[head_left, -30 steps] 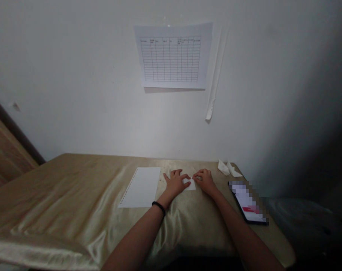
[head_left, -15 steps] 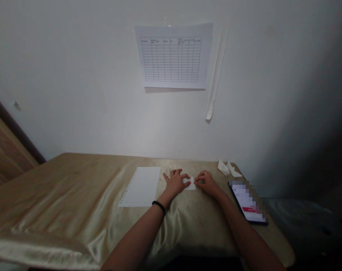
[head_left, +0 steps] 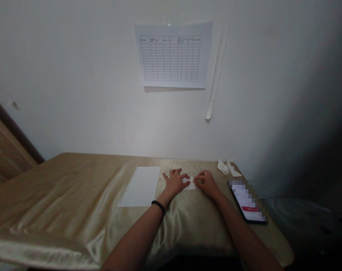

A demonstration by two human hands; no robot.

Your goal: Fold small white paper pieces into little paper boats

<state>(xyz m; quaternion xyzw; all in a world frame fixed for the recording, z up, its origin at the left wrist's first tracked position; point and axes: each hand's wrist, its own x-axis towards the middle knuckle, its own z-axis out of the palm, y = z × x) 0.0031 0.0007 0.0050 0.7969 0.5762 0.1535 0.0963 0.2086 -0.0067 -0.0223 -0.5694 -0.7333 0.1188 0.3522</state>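
Observation:
A small piece of white paper lies on the cloth-covered table between my two hands. My left hand, with a black band at the wrist, presses on its left side with thumb and index finger, while the other fingers spread over the cloth. At the paper's right edge, my right hand pinches it between thumb and fingertips. Part of the paper is hidden under the left fingers. To the left of my left hand rests a blank white sheet with punched holes along one edge.
Two folded paper shapes stand at the table's back right corner. A phone with a lit, partly blurred screen lies right of my right arm. The tablecloth is wrinkled. On the wall behind hangs a printed table sheet.
My right hand has shifted very slightly left along the small paper's edge. The left hand stays in place, and the view has moved a little.

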